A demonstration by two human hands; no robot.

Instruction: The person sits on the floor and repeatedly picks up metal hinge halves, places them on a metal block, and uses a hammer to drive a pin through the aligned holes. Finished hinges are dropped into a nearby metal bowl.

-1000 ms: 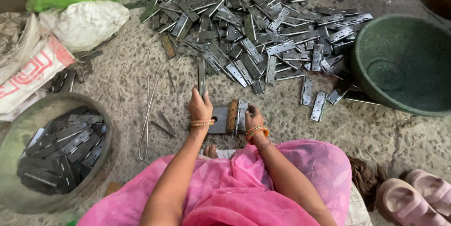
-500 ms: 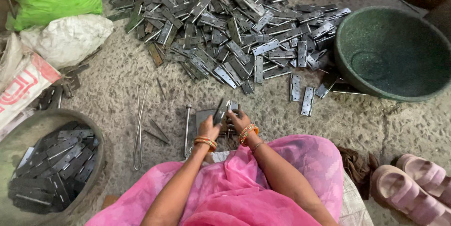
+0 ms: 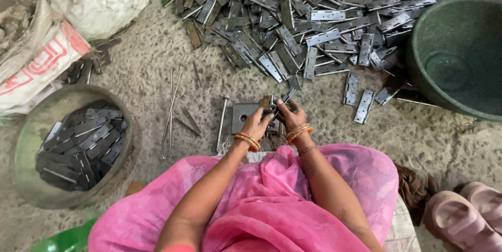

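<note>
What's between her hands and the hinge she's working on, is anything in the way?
Nothing visible is. The left hand and the right hand meet on the hinge piece just above the square metal plate. The long bolt lies left of the plate, and the hinge pile lies beyond.

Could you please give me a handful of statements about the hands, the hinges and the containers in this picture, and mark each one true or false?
1. Both hands, the left hand and the right hand, meet over a square metal plate on the ground. True.
2. The green basin is filled to the rim with hinges. False: no hinges show inside it.
3. The round tub at the person's left holds dark hinges. True.
4. The big pile of hinges lies behind the person. False: it lies in front, beyond the hands.
5. A long bolt lies just left of the plate. True.
</note>
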